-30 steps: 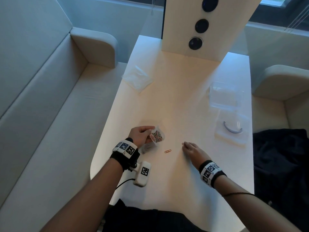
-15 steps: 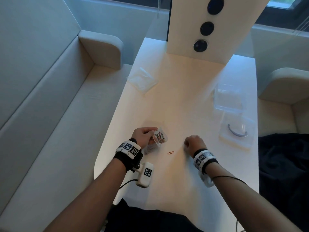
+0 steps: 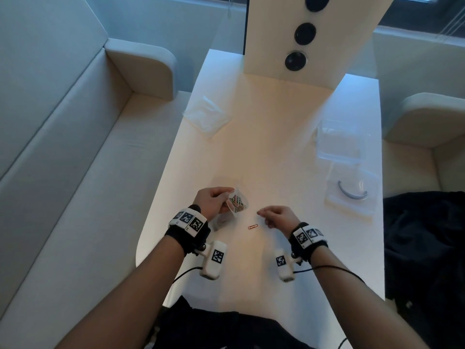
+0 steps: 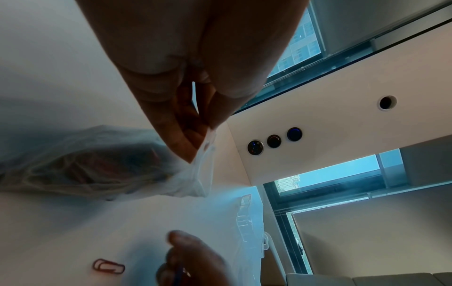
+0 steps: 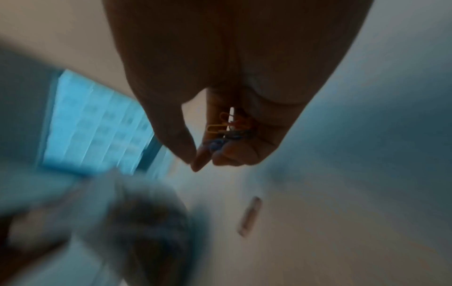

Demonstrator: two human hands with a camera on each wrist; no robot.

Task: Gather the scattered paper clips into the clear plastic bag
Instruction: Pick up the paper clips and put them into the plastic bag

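My left hand (image 3: 214, 201) pinches the rim of a small clear plastic bag (image 3: 237, 201) holding several coloured paper clips; in the left wrist view the bag (image 4: 102, 164) hangs below my fingers (image 4: 186, 139). My right hand (image 3: 275, 217), lifted just right of the bag, has its fingers curled round several coloured paper clips (image 5: 227, 127), seen in the blurred right wrist view. One red paper clip (image 3: 253, 226) lies on the white table (image 3: 276, 147) between my hands, also visible as the red clip (image 4: 108, 268) and, smeared, the clip (image 5: 249, 215).
A folded clear bag (image 3: 205, 115) lies at the table's far left. Clear plastic packaging (image 3: 339, 144) and a pouch with a grey curved piece (image 3: 351, 195) sit at the right. A white panel with round black sockets (image 3: 304, 34) stands at the back. Dark cloth (image 3: 427, 235) covers the right seat.
My right hand has closed, lifted off the table and moved left toward the bag. The left hand keeps holding the bag. The red clip has stayed where it was.
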